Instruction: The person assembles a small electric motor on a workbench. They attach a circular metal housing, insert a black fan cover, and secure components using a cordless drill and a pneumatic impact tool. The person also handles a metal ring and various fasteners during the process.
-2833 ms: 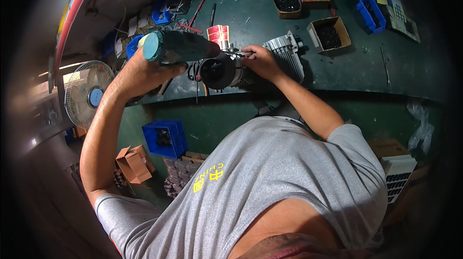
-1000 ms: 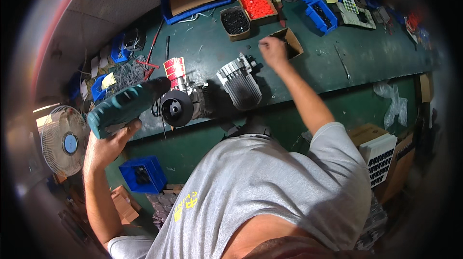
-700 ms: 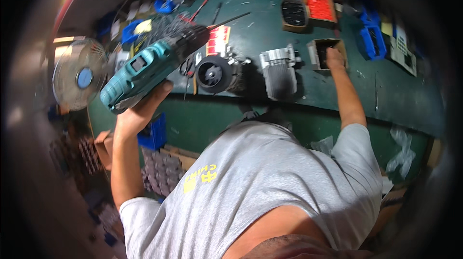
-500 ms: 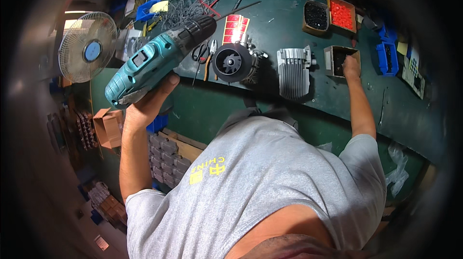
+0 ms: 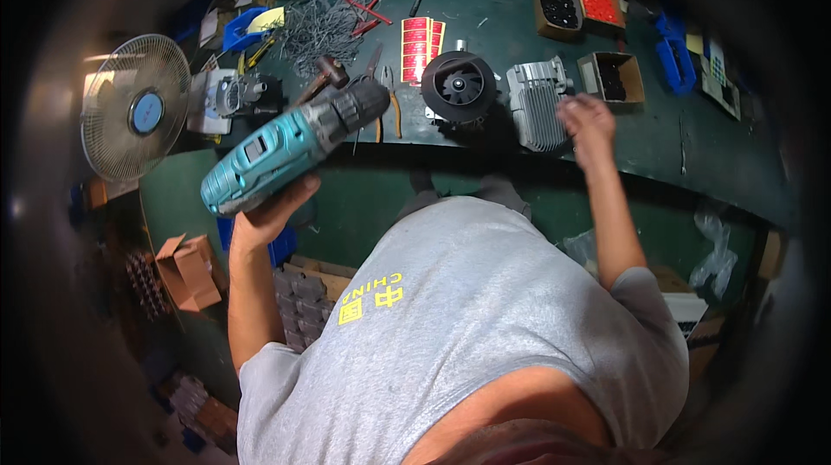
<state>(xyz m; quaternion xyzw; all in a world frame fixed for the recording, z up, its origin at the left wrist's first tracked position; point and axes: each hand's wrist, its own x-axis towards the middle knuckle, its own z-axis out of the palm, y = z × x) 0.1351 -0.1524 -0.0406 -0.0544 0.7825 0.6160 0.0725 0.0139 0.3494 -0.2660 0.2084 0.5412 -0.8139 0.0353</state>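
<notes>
A teal cordless drill with a black chuck is raised in front of the bench at the left. My left hand grips it from below, and its handle is mostly hidden. At the near right edge of a finned grey metal housing is my right hand, fingers curled together; whatever they may hold is too small to make out. Left of the housing stands a motor-like unit with a black fan wheel. Just beyond my right hand, an open cardboard box contains small dark parts.
Behind are boxes of black parts and red parts. Pliers, a hammer and red label sheets lie mid-bench. A desk fan and a metal unit stand left, a blue bin right.
My right hand has come out of the cardboard box and moved left and nearer, to the finned housing. The drill stays in my left hand, slightly lower. The whole view has shifted a little.
</notes>
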